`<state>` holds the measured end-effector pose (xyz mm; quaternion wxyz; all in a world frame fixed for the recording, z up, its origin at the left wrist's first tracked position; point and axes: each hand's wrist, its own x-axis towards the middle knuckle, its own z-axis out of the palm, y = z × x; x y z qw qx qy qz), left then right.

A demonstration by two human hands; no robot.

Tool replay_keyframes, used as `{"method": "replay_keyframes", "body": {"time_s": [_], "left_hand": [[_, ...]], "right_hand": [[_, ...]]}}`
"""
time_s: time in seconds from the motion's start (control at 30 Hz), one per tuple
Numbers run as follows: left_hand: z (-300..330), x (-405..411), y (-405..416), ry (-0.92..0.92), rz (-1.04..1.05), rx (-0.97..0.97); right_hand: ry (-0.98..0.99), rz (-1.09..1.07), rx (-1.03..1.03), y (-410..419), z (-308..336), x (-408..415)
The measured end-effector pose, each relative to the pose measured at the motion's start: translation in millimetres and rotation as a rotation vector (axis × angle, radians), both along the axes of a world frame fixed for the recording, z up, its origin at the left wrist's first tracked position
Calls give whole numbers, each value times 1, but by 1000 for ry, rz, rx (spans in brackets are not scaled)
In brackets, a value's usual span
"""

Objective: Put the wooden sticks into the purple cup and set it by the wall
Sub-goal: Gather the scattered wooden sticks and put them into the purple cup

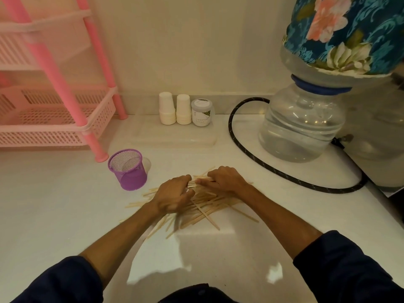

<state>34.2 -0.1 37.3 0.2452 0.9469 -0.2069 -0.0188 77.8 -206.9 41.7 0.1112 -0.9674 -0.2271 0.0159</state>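
Observation:
A loose pile of thin wooden sticks (205, 212) lies scattered on the white counter in front of me. My left hand (172, 194) and my right hand (225, 179) rest on top of the pile, fingertips facing each other and curled around a small bunch of sticks between them. The purple mesh cup (129, 170) stands upright and empty to the left of the pile, a short way from my left hand. The wall runs along the back of the counter behind it.
A pink plastic rack (56, 119) stands at the back left. Two stacks of white paper cups (167, 109) and a jar (201, 112) sit on a clear lidded box (175, 138) by the wall. A water bottle (301, 125) and black hose (273, 169) are on the right.

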Motion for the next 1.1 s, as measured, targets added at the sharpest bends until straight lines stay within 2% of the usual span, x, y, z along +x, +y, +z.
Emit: {"method": "replay_keyframes", "body": {"time_s": [0.1,0.3,0.43,0.6,0.8,1.1], "left_hand": [[6,1,-4,83,-25,-23],[7,4,-12,252,29,-32],[3,8,-16,197,54,44],[7,12,-13,188,-65,100],[22,20,-1,88,-134,386],[32,25,-1,232,-180,174]], "right_hand": [[51,-6,74,3,-3,-2],[94,4,55,7,-1,-6],[92,4,0,11,7,-4],[88,8,-51,14,19,-3],[97,9,-130,6,26,1],[197,84,-207,4,33,4]]}}
